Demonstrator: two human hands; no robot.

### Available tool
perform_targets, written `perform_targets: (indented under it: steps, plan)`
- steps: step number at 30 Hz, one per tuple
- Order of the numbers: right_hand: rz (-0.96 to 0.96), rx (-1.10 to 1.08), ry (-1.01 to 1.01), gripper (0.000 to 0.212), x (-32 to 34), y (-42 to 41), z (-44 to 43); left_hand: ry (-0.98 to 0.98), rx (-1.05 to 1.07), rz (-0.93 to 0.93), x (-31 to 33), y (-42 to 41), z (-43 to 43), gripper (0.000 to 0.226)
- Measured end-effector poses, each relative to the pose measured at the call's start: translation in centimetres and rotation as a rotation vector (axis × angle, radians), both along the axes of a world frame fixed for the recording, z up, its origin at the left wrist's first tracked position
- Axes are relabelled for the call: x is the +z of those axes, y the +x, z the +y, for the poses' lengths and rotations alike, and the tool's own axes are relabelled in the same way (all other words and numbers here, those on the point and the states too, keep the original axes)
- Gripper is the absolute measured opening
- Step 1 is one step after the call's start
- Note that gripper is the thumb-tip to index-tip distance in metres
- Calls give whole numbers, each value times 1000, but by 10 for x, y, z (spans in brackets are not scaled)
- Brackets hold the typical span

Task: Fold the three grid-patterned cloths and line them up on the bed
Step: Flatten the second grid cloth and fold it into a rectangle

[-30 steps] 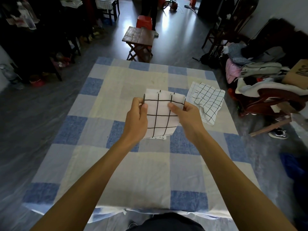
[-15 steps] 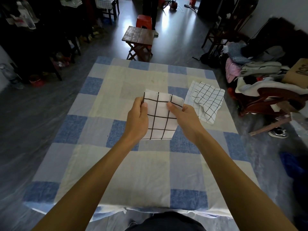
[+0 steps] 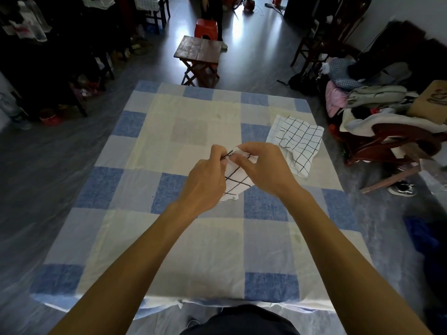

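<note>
Both hands are up over the middle of the bed, close together. The left hand pinches the top edge of a wide-grid cloth between thumb and fingers, and the right hand pinches the same edge right beside it, fingertips nearly meeting. The cloth hangs bunched below the hands, its lower corner showing between the wrists. Off to the right, a finer-grid cloth lies rumpled near the bed's right edge, with a further pale layer peeking out under its far corner.
</note>
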State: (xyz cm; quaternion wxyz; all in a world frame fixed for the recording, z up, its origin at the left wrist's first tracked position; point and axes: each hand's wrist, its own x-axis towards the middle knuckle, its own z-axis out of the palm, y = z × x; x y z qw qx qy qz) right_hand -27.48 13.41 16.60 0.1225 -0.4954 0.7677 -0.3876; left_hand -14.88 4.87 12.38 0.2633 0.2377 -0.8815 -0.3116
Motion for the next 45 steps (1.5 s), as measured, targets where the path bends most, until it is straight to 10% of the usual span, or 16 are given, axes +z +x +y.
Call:
perform_targets:
  steps: [10,16,20,26,45]
  plan:
    - [-335,-255,-229,33,-2,-21,19,502,347,247,-9,12,-18,20]
    - [-516,-405,-259,20,-13,-28,21,485,340,311,-1,8,-15,8]
    - [-167,-484,-206,33,-26,-27,25,388,304,336,11,7,-9,6]
    - [256,-39,-141,37,-22,-5,13,290,237,290,21,2,0,6]
    - [-160,-52,-121,7,-2,-6,9,336,184,316,33,0,4,9]
